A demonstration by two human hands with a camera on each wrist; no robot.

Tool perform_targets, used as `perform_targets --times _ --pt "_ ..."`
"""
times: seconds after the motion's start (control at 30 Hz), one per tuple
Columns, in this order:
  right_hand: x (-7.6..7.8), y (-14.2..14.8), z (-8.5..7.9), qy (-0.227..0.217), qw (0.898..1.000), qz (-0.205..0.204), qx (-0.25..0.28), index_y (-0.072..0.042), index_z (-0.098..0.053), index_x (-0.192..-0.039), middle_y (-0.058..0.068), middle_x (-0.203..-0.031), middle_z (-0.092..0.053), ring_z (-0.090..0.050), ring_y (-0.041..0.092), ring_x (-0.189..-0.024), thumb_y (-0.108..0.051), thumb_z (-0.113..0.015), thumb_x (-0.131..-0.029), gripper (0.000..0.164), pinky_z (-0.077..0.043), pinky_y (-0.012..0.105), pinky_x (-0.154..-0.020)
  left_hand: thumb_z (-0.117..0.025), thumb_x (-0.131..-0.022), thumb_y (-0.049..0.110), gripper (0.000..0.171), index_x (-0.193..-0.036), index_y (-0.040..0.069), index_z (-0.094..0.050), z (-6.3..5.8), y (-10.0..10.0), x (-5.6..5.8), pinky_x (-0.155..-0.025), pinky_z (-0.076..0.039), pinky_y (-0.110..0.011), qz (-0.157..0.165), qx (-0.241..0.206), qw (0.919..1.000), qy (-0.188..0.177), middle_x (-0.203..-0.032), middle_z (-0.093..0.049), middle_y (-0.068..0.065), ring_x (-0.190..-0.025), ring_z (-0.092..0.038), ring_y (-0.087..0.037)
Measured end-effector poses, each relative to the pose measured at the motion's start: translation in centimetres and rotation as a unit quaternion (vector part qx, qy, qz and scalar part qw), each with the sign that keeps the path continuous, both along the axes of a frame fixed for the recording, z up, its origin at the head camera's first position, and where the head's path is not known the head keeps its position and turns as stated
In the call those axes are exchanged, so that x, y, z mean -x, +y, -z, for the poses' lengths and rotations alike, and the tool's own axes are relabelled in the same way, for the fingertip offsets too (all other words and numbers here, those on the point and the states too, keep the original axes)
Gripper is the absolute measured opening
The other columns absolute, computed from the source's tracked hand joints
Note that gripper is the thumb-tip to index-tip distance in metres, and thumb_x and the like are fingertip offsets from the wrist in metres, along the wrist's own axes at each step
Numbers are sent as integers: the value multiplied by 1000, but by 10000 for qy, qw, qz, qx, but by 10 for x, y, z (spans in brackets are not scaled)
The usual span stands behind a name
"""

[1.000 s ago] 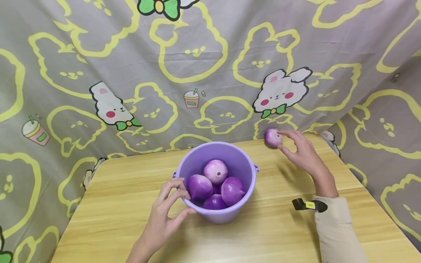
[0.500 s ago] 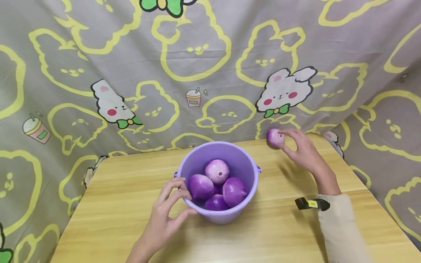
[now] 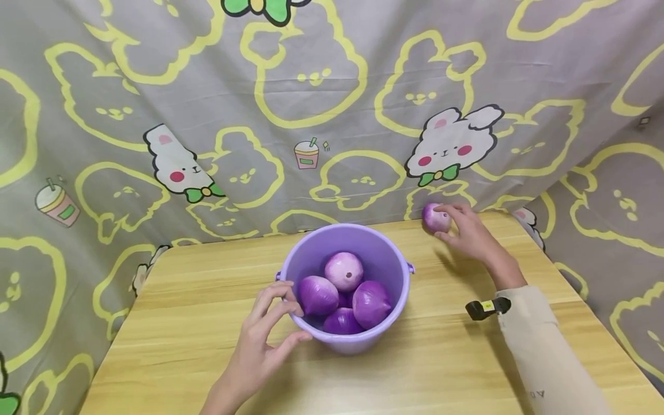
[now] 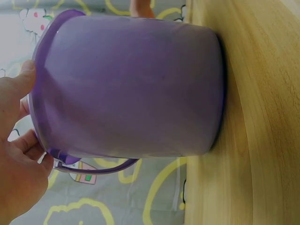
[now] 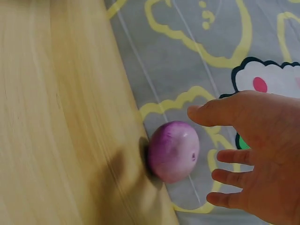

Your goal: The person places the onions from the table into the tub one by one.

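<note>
A purple bucket [image 3: 353, 347] stands upright on the wooden table with several purple onions [image 3: 372, 304] inside. My left hand [image 3: 254, 340] holds the bucket's rim at its near left side, fingers over the edge and thumb against the rim. A lone purple onion [image 3: 434, 218] lies at the table's far edge, by the curtain. Close beside it my right hand [image 3: 469, 235] reaches with parted thumb and fingers. In the right wrist view a gap shows between this onion [image 5: 173, 152] and the right hand [image 5: 262, 159], which holds nothing.
A grey patterned curtain [image 3: 342, 80] hangs along the table's back and sides. The bucket's thin handle [image 4: 101, 168] hangs down on the far side in the left wrist view. Wooden tabletop [image 3: 207, 288] shows on both sides of the bucket.
My right hand stays near the lone onion, with a small shift of its fingers and wrist. The left hand keeps its place on the rim. The head view has shifted slightly.
</note>
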State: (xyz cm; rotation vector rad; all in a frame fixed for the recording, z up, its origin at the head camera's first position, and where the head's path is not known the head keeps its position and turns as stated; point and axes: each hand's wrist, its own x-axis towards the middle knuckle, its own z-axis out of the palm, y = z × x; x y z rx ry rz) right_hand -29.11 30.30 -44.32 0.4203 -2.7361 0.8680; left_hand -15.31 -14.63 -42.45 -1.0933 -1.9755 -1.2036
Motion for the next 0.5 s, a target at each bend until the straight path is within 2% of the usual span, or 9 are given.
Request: perform_targets --times 0.2,0.5 --pt "8 0 3 -152 9998 110 -38 -4 -51 -144 39 -144 -35 -39 59 -129 -9 -78 -89 62 -39 79 -100 -77 -92 33 30 -101 7 -68 -1 2 1 -120 -37 -40 3 20 10000 -28 -112 -60 -11 -125 -54 -34" --pt "25 -3 8 -608 9978 204 -150 -8 -48 -148 37 -151 -30 -42 56 -127 -13 -79 -89 68 -44 77 -97 -76 -92 35 32 -100 5 -67 0 1 0 -119 -38 -38 -78 8 10000 -21 -111 -59 -11 -124 -54 -33"
